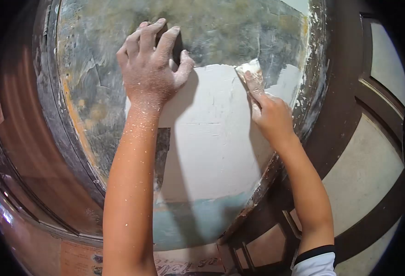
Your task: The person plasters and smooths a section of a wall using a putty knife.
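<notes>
My left hand [154,64], speckled with white dust, rests on the grey, mottled wall [221,32] with its fingers apart and slightly bent. I see nothing held in it, though the palm side is hidden. In my right hand [273,115] is a putty knife [249,71], its blade coated with white putty and touching the wall at the upper edge of a white putty layer [207,119]. The index finger presses along the tool. Below my left wrist, a dark uncoated patch [162,152] borders the putty. A bluish-green strip [202,216] runs beneath it.
A worn, paint-spattered frame [313,69] edges the wall on the right. Beyond it stands dark woodwork with pale panels [359,170]. A brown glossy panel [41,152] lies to the left. Printed cardboard [80,257] shows at the bottom.
</notes>
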### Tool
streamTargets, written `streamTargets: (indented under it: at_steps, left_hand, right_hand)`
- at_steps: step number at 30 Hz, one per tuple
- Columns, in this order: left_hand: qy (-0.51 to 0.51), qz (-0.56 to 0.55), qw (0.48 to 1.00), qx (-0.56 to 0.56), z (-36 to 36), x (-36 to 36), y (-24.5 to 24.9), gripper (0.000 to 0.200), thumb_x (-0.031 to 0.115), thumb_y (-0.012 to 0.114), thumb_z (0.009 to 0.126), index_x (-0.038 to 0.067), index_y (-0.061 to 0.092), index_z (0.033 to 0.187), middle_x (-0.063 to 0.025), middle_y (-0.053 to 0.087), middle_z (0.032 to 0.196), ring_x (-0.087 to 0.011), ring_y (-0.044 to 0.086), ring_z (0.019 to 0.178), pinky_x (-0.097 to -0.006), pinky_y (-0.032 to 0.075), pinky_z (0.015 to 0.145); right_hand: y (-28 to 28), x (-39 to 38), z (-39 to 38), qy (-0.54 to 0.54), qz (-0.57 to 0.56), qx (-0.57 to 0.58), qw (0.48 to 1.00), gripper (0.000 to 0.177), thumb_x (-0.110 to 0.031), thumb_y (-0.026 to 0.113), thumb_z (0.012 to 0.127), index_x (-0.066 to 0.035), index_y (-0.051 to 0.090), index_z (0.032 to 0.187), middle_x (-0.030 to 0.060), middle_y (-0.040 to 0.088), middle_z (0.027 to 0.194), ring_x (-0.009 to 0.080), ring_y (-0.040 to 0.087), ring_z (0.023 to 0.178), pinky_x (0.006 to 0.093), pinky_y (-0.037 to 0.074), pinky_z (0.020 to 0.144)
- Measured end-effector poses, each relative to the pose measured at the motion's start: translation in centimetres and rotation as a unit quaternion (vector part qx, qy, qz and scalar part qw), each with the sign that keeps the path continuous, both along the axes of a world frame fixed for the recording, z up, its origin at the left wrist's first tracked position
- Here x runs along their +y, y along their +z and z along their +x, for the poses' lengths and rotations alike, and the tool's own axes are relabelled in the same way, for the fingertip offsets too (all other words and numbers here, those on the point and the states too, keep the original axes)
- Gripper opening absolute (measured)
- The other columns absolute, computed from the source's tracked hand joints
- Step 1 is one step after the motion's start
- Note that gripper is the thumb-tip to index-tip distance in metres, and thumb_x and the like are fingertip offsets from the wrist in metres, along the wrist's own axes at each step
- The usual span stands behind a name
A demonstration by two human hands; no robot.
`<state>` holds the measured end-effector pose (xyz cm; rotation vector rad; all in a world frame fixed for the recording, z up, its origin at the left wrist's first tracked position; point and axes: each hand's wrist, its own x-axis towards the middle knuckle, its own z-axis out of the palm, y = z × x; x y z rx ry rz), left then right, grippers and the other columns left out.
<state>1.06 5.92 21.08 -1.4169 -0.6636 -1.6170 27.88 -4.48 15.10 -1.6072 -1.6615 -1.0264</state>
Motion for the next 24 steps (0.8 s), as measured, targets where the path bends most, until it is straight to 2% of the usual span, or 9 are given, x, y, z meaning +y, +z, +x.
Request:
streamTargets:
  at_steps: [4,5,6,8,9,13,18,20,24]
  left_hand:
    - [-0.002,0.002,1.0,0.003,0.0,0.0,0.0,0.051,0.036,0.072,0.08,0.027,0.066,0.13,0.0027,0.057,0.141,-0.0258,0.05,0.133,-0.047,0.039,0.106]
    - [0.007,-0.002,1.0,0.003,0.0,0.0,0.1,0.05,0.036,0.072,0.081,0.027,0.066,0.13,0.0028,0.057,0.141,-0.0258,0.05,0.133,-0.0469,0.039,0.106]
    - [0.019,-0.006,1.0,0.001,0.0,0.0,0.1,0.05,0.037,0.073,0.081,0.028,0.066,0.13,0.0029,0.057,0.141,-0.0258,0.05,0.134,-0.0468,0.039,0.106]
    - [0.013,-0.01,1.0,0.002,0.0,-0.1,0.0,0.05,0.036,0.073,0.082,0.028,0.065,0.131,0.0033,0.056,0.141,-0.0254,0.049,0.135,-0.0473,0.039,0.107]
    - [0.014,-0.013,1.0,0.002,-0.1,-0.2,0.0,0.05,0.036,0.073,0.082,0.028,0.065,0.131,0.0033,0.056,0.141,-0.0255,0.049,0.135,-0.0475,0.039,0.108]
    - [0.005,-0.009,1.0,-0.001,0.0,0.1,0.1,0.05,0.036,0.074,0.078,0.027,0.066,0.127,0.0019,0.056,0.141,-0.027,0.049,0.135,-0.049,0.037,0.108]
    - [0.007,-0.009,1.0,-0.004,0.2,0.0,0.1,0.05,0.036,0.074,0.077,0.027,0.066,0.126,0.0026,0.056,0.14,-0.0263,0.049,0.135,-0.0485,0.038,0.108]
    - [0.011,-0.018,1.0,0.005,0.1,-0.1,-0.1,0.051,0.033,0.072,0.082,0.027,0.064,0.132,0.0022,0.055,0.142,-0.0254,0.047,0.137,-0.0475,0.038,0.108]
    - [0.013,-0.025,1.0,0.004,0.1,-0.3,0.0,0.05,0.032,0.072,0.083,0.026,0.063,0.132,0.0016,0.055,0.143,-0.0257,0.047,0.138,-0.0477,0.038,0.109]
  right_hand:
    - [1.4,-2.0,-1.9,0.042,-0.016,0.11,0.993,0.064,-0.018,0.057,0.099,-0.035,0.039,0.158,0.021,0.07,0.084,0.0447,0.067,0.081,0.0519,0.052,0.077]
    - [1.5,-2.6,-1.8,0.082,-0.009,0.155,0.984,0.06,-0.018,0.055,0.102,-0.028,0.039,0.159,0.0248,0.071,0.09,0.0448,0.069,0.086,0.0488,0.053,0.079]
    - [1.7,-3.0,-1.5,0.079,-0.005,0.154,0.985,0.06,-0.018,0.055,0.102,-0.028,0.039,0.159,0.0248,0.071,0.09,0.0448,0.069,0.086,0.0488,0.053,0.079]
    - [1.9,-3.4,-0.6,0.054,0.032,0.265,0.962,0.057,-0.02,0.054,0.104,-0.022,0.039,0.159,0.0295,0.071,0.095,0.0441,0.07,0.087,0.0446,0.054,0.081]
    - [1.6,-3.0,0.7,0.063,0.062,0.257,0.962,0.053,-0.024,0.052,0.105,-0.015,0.043,0.156,0.0309,0.07,0.088,0.0502,0.068,0.085,0.0518,0.051,0.08]
    - [1.3,-2.8,3.0,0.074,0.105,0.248,0.96,0.051,-0.026,0.052,0.104,-0.006,0.048,0.151,0.0365,0.067,0.104,0.0481,0.069,0.099,0.0478,0.052,0.087]
    - [2.3,-2.2,3.1,0.063,0.059,0.282,0.956,0.047,-0.029,0.052,0.104,-0.006,0.053,0.145,0.0324,0.068,0.112,0.0493,0.065,0.106,0.0465,0.051,0.091]
    - [3.0,-2.7,2.2,0.085,0.056,0.322,0.941,0.044,-0.025,0.051,0.106,-0.002,0.056,0.143,0.0238,0.058,0.142,0.0416,0.061,0.126,0.0381,0.047,0.104]
    - [2.2,-2.7,2.3,0.074,0.058,0.315,0.944,0.046,-0.026,0.053,0.106,-0.009,0.051,0.148,0.0287,0.065,0.128,0.041,0.066,0.119,0.0372,0.049,0.099]
